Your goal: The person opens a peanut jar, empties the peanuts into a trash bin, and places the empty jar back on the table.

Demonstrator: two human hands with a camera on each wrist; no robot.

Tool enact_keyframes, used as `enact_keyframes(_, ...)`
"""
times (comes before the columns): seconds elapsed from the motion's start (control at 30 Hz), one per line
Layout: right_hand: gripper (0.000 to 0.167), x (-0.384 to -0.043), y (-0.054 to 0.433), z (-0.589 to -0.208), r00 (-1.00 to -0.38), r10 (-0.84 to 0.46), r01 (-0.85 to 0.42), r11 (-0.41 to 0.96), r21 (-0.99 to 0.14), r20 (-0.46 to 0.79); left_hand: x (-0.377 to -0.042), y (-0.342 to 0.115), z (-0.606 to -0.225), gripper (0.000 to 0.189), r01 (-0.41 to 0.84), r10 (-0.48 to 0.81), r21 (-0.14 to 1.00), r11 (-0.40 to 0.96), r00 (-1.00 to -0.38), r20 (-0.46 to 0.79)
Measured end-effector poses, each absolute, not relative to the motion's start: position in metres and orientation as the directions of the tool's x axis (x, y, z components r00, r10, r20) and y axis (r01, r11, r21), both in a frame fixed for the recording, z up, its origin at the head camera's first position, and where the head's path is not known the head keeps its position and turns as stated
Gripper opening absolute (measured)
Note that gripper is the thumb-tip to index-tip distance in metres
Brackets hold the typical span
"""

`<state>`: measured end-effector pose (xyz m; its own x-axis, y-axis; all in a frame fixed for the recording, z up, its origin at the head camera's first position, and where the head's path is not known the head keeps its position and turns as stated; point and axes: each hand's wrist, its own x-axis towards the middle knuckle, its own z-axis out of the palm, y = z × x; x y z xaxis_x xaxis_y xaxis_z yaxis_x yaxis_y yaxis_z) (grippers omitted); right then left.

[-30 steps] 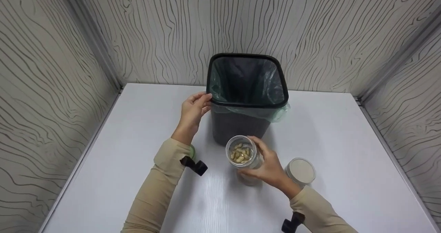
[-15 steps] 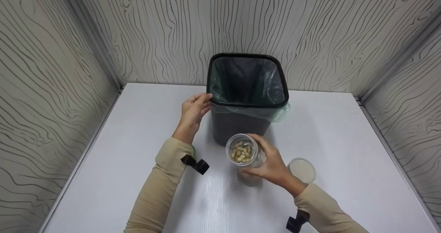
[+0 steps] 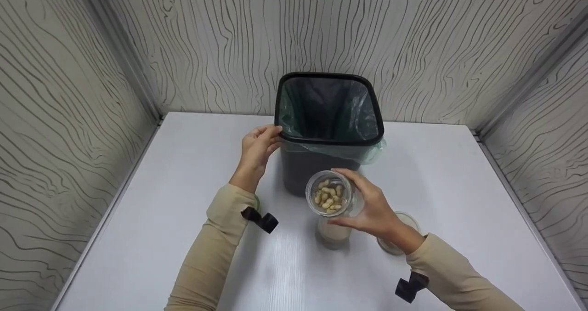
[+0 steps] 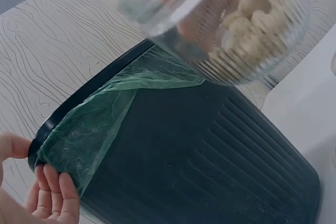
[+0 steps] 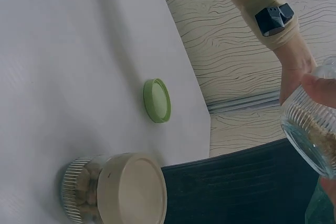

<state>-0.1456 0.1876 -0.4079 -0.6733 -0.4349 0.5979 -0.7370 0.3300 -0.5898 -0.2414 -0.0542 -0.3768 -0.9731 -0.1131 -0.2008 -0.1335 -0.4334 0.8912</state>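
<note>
My left hand [image 3: 256, 152] pinches the rim of a dark waste bin [image 3: 317, 166] at its front left corner. In the left wrist view, the thumb and fingers of the left hand [image 4: 44, 195] lie either side of the rim, over the green bin liner [image 4: 94, 129]. My right hand [image 3: 376, 205] grips a clear lidless jar [image 3: 310, 189] from its right side, tilted, in front of the bin and below its rim. Peanuts [image 3: 328, 196] in their shells lie inside. The right wrist view shows the ribbed wall of this jar [image 5: 302, 111] at the right edge.
Below the held jar a jar with a beige lid [image 3: 334, 233] stands on the white table [image 3: 183, 173]. Another round pale-topped container [image 3: 409, 220] is partly hidden by the right wrist. A green lid [image 5: 156, 100] lies on the table, mostly behind the left sleeve. Patterned panels enclose the back and sides.
My right hand has lifted the jar of peanuts a little, up and slightly to the right, tipping its mouth. My left hand keeps its place on the bin's rim.
</note>
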Motion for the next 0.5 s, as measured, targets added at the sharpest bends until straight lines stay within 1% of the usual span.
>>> enact_keyframes(0.1, 0.094, -0.146, 0.188, -0.403, -0.673, -0.441, -0.737, 0.331, -0.589, 0.594, -0.241, -0.054, -0.377, 0.008, -0.136, -0.117, 0.891, -0.433, -0.972, -0.205)
enact_keyframes(0.33, 0.094, -0.144, 0.188, -0.392, -0.648, -0.452, -0.761, 0.348, -0.548, 0.613, -0.241, -0.052, -0.378, 0.008, -0.13, -0.135, 0.893, -0.43, -0.969, -0.206)
enact_keyframes(0.5, 0.094, -0.14, 0.188, -0.38, -0.662, -0.437, -0.749, 0.378, -0.544, 0.609, -0.241, -0.049, -0.378, 0.007, -0.105, -0.156, 0.901, -0.421, -0.97, -0.186)
